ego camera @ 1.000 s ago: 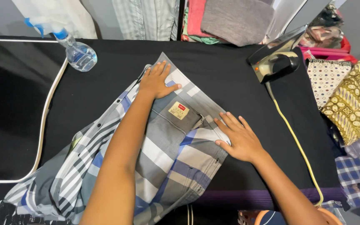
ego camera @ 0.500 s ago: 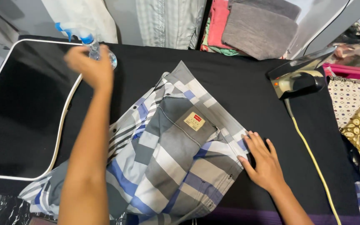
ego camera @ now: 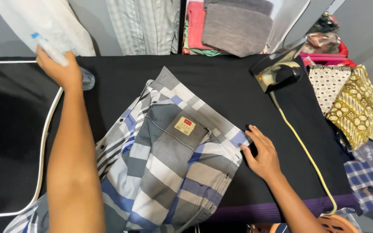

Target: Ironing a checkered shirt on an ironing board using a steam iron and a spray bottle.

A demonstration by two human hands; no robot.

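Here we see the shirt (ego camera: pixel 169 172), a grey, white and blue check, lying folded in the middle of the frame on the black board (ego camera: pixel 221 86); its long axis runs on a slant from the lower left edge up toward the upper centre, the pointed folded end aimed at the upper centre and a small tan label facing up. Our right hand (ego camera: pixel 260 154) lies flat at centre right, fingers spread and loose, fingertips touching the shirt's right edge, holding nothing. Our left hand (ego camera: pixel 61 69) is at upper left, fingers clenched around a spray bottle (ego camera: pixel 52 54), whose clear body shows just beside the hand. The board fills most of the frame, with a white cord or rim curving along its left part and a purple strip at the lower edge. An iron (ego camera: pixel 279 69) stands at upper right, its yellow cord (ego camera: pixel 307 157) trailing toward the lower right. Patterned cloths (ego camera: pixel 355 103) pile at the right edge, and folded clothes (ego camera: pixel 234 26) and hanging shirts line the top.
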